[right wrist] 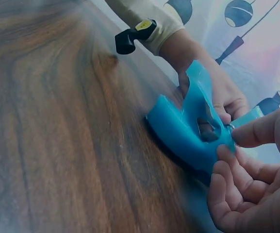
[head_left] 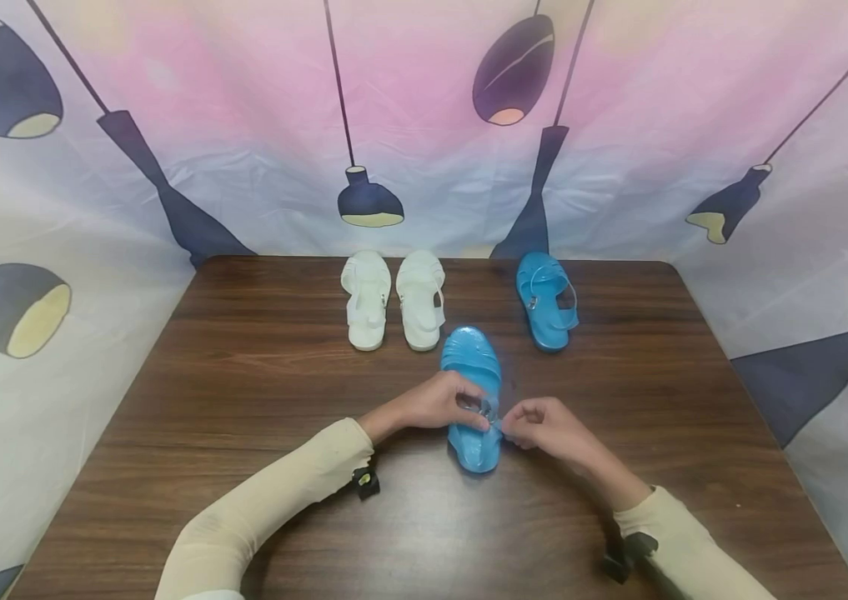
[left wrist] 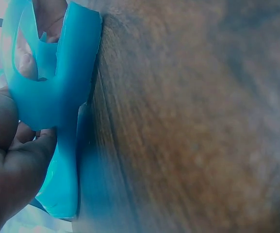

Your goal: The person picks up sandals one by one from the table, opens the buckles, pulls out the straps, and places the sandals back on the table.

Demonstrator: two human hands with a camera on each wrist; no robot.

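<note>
A blue jelly sandal [head_left: 472, 354] lies sole down on the table, its toe pointing away from me. From the left side, my left hand [head_left: 434, 402] grips the sandal at its ankle strap, thumb and fingers around the small buckle [head_left: 485, 408]. On the other side, my right hand [head_left: 551, 427] pinches the strap's end between thumb and forefinger. In the right wrist view, the right hand [right wrist: 256, 179] holds the strap close to the buckle, and its other fingers curl below. The left wrist view shows the sandal's side [left wrist: 76, 58] beside the left hand [left wrist: 13, 170].
Behind the worked sandal, to the right, stands its matching blue sandal [head_left: 544, 308], strap looped. Two white sandals [head_left: 367, 308] stand side by side at the back edge. The brown wooden table [head_left: 243, 400] meets a patterned curtain [head_left: 266, 108] at the back.
</note>
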